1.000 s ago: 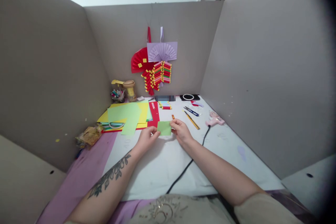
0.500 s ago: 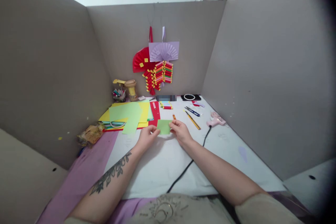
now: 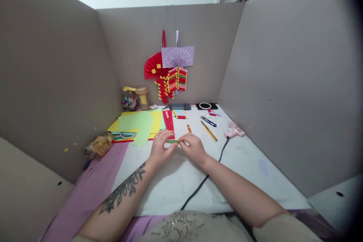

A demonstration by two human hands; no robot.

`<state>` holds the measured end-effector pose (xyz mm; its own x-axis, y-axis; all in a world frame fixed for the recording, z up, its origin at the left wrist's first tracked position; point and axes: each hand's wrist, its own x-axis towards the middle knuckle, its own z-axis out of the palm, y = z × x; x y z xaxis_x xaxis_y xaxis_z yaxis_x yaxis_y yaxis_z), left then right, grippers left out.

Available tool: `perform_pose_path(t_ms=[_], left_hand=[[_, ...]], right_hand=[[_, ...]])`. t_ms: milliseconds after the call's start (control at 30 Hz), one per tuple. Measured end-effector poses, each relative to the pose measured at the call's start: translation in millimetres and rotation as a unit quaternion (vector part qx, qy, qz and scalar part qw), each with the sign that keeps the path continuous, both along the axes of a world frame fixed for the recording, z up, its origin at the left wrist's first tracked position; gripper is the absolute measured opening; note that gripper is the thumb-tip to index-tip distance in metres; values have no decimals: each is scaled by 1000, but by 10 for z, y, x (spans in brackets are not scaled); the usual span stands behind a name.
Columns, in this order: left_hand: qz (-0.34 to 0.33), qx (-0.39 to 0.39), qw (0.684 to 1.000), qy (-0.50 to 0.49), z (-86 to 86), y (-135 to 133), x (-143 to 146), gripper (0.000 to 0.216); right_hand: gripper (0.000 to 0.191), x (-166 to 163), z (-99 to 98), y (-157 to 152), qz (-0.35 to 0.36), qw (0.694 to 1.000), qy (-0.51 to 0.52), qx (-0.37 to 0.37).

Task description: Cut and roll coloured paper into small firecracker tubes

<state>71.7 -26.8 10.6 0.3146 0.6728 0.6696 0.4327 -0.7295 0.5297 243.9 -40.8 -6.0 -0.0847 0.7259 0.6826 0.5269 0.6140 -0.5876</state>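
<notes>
My left hand (image 3: 160, 146) and my right hand (image 3: 193, 146) meet over the white table sheet (image 3: 181, 181), both pinching a small green paper piece (image 3: 172, 141). The paper now shows only as a thin flat strip between my fingertips. A small orange roll (image 3: 189, 128) lies just beyond my right hand. A red paper strip (image 3: 169, 121) lies just beyond my left hand.
A stack of yellow and green paper sheets (image 3: 136, 123) with scissors (image 3: 124, 134) lies at left. A pencil (image 3: 209, 131), snips (image 3: 208, 121) and a pink glue gun (image 3: 233, 131) with its black cord (image 3: 204, 179) lie at right. Paper fans and firecracker strings (image 3: 171, 72) hang on the back wall.
The green paper, held facing me as a flat square before, has been tipped or folded down to a thin strip. Both hands have moved slightly closer together.
</notes>
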Motion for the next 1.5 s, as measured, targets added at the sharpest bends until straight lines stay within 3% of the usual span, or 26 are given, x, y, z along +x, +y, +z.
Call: perform_pose_path(t_ms=[67,167,300,367,433,567,767,1000,1100,1233,1400,1500], left_hand=[[-24,19,999,14,14,-30,21,9],[-18,-19,999,-23,31,-18,6,9],[89,-119,974,-170,78,80,-133,17],[124,-118,967,-190,103,117,-186,17],[108,-84,978,-160,111,118,-176,14],[13,-42,994,-102,64,36,-11,8],[-15,-95,989,-114,18,-21,77,7],[101,-213,930,-281,85,192,-205,22],[95,-221,945,-222,82,174,-163,20],[13,-204,971,-128,54,42,18,15],[-7,-298,949,-99,-26,55,63,15],[-3,-329,930,-161,-81,139,19,22]], right_hand=[[17,-46,24,-55,10,998,-59,33],[17,-43,41,-67,6,994,-95,48],[15,106,47,21,-37,993,-96,57],[14,159,57,52,-58,993,-78,65],[13,147,77,46,-62,994,-55,76],[14,-16,112,-36,-24,995,-56,84],[13,-113,121,-75,-1,995,-75,70],[13,71,148,-7,-32,998,-30,53],[10,55,127,-17,-33,999,10,34],[7,-52,90,-35,8,1000,-1,-22],[13,-25,62,21,-7,972,176,-158],[18,36,29,80,17,945,240,-220]])
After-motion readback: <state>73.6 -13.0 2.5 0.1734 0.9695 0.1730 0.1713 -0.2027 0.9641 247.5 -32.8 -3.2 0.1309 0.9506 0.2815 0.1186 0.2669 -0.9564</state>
